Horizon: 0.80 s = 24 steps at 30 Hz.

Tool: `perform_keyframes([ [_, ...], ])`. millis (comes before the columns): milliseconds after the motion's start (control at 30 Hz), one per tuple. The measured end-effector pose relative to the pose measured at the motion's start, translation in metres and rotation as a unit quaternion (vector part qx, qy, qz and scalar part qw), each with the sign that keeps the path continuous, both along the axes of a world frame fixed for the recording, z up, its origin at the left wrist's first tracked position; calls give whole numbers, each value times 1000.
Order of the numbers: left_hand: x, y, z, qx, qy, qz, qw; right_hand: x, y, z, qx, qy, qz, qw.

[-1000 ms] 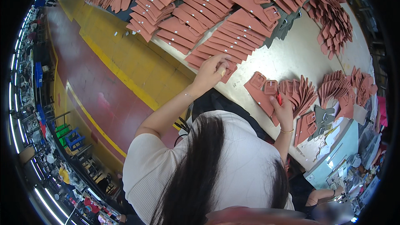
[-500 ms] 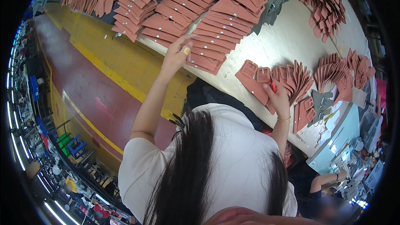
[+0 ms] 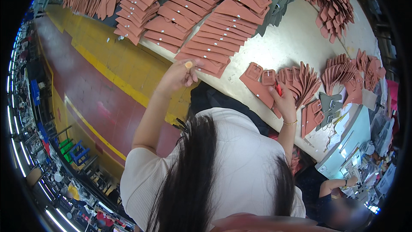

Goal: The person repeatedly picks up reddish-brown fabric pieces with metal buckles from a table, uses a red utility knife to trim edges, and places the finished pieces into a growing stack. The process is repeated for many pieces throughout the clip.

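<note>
Overlapping rows of rust-coloured fabric tabs (image 3: 223, 38), many with small white stickers, lie along the table's left side. Beside the near end of one row is my left hand (image 3: 182, 75), index finger stretched toward the lowest tab and the other fingers loosely bent apart. It wears a pale yellow band on one finger, and nothing shows in its grasp. My right hand (image 3: 283, 102) is closed around a small red object (image 3: 279, 89), mostly hidden by the fingers. That hand rests against a flat rust tab with covered square buckles (image 3: 255, 72), beside a fanned bundle (image 3: 302, 81).
More fanned rust bundles (image 3: 339, 75) stand to the right, with a dark green buckled piece (image 3: 330, 105) near them. A tall rust pile (image 3: 332, 10) sits at the far right. A co-worker's arm (image 3: 337, 185) reaches toward machinery at lower right. Yellow-and-red floor (image 3: 103, 103) runs along the left.
My left hand has drawn back from over the row of tabs toward the table's near edge, its fingers now hanging lower. My right hand has hardly moved.
</note>
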<state>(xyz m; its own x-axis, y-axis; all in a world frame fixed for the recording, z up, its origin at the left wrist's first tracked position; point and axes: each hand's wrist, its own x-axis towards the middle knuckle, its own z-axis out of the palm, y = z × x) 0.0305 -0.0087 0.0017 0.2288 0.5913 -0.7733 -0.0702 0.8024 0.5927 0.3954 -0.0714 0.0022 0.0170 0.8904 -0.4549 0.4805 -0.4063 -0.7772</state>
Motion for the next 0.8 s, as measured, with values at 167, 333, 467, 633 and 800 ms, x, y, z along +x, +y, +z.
perform_keyframes([
  [167,19,3,-18,12,-54,160,986,-1,-1,3,4,17,-11,1000],
  [333,16,7,-16,62,-13,137,989,-7,0,7,35,12,-25,999],
  [467,21,-2,-1,127,-36,209,969,-16,7,27,57,26,-34,998],
  [633,22,-15,30,156,-158,214,951,-40,27,74,56,208,-62,975],
  [800,27,-29,42,166,-273,222,921,-70,36,104,27,409,-84,908],
])
